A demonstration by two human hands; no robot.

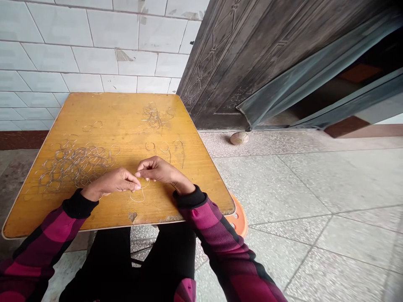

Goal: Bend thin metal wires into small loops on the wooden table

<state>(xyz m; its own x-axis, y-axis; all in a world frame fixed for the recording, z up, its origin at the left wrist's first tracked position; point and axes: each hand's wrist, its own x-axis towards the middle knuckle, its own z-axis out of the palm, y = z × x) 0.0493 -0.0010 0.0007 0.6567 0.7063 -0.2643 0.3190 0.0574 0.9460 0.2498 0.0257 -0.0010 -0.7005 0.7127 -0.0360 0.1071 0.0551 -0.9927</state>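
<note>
Between my hands is a thin wire loop [144, 194], its bent lower part hanging just above or on the wooden table [110, 209]. My left hand [115, 183] pinches the wire between thumb and forefinger. Close beside it, my right hand [155, 170] is also closed in a pinch on the wire, its fingertips nearly meeting the left ones. To the left lies a wide heap of wire loops [77, 163]. Several bent wire pieces [165, 147] lie apart beyond my right hand, and a smaller tangle of wires [153, 116] sits at the far right of the tabletop.
One wire figure-eight [92, 126] lies alone toward the back left. A tiled wall [103, 63] stands behind the table, with a carved dark door [214, 63] to its right. An orange stool [238, 216] shows under the right edge. A roundish object [239, 138] rests on the floor.
</note>
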